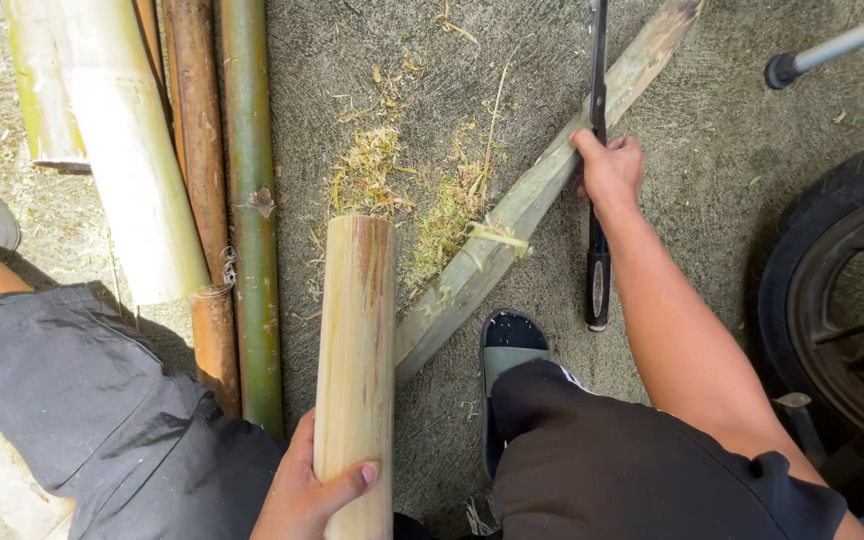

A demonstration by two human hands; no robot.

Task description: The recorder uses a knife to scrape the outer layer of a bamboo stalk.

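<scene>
Just then my left hand [304,492] clenched one short bamboo section [356,370], upright between my knees. Right of it, my right hand [609,170] grasped one long knife [597,200]. One split plank [542,185] lay between; four poles [192,170] lay left.

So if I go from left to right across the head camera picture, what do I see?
Fat pale bamboo pole → thin green pole → bamboo piece held upright in the left hand → slanted split bamboo → right hand gripping a long dark blade → tyre.
</scene>
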